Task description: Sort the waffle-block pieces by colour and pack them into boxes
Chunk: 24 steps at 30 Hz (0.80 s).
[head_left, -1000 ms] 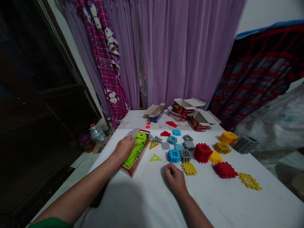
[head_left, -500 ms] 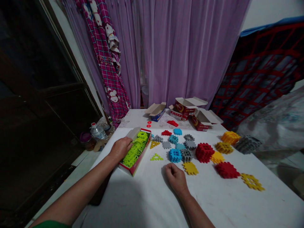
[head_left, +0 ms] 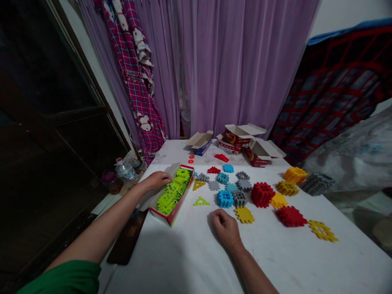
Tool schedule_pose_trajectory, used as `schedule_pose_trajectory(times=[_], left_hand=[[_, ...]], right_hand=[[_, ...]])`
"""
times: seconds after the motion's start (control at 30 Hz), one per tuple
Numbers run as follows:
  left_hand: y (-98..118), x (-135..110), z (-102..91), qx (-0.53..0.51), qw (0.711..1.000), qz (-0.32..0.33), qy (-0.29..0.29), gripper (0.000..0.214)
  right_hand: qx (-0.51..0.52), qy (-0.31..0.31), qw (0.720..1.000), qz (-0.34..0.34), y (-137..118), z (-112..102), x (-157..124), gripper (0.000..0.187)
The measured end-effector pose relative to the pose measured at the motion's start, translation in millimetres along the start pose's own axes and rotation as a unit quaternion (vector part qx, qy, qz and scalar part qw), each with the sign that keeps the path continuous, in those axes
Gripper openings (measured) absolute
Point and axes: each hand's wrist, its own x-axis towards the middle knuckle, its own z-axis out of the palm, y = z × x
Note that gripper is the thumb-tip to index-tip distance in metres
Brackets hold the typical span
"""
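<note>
Open box (head_left: 181, 203) lies between left hand (head_left: 159, 179), grip unclear, and loosely fisted right hand (head_left: 227, 229)

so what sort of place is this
Probably a room in a home: long purple fabric curtains hang behind a white-topped table, along with a magenta checked cloth printed with white cartoon figures.

The left hand (head_left: 159, 179) hides part of the flap (head_left: 151, 198). The right hand (head_left: 226, 227) curls, its fingertips out of sight. The bottom edge cuts off the sleeve (head_left: 70, 277) and right forearm (head_left: 249, 265). The red box (head_left: 237, 139) has print too small to read.
</note>
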Motion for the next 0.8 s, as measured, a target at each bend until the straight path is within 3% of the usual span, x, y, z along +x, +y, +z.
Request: schedule_pose_trajectory(times=[0.2, 0.43, 0.53, 0.63, 0.73, 0.8], left_hand=[[5, 18, -1.3, 0.036, 0.999, 0.031, 0.000, 0.015], [20, -5, 0.8, 0.066, 0.995, 0.009, 0.070, 0.024], [50, -16, 10.3, 0.062, 0.995, 0.046, 0.065, 0.024], [93, -21, 33.2, 0.077, 0.989, 0.124, 0.001, 0.021], [129, -16, 63.7, 0.137, 0.984, 0.100, -0.048, 0.022], [143, -10, 82.5, 0.149, 0.987, 0.037, -0.048, 0.026]], right_hand=[[-0.007, -0.003, 1.000, -0.003, 0, -1, 0, 0.026], [0.000, -0.002, 1.000, 0.001, -3, -2, -1, 0.024], [0.002, -0.003, 1.000, 0.003, -3, -3, 0, 0.025], [0.000, 0.003, 1.000, 0.008, -3, -3, 0, 0.026], [0.000, 0.005, 1.000, 0.009, -4, -3, 0, 0.026], [0.002, 0.008, 1.000, 0.007, -5, -2, 1, 0.027]])
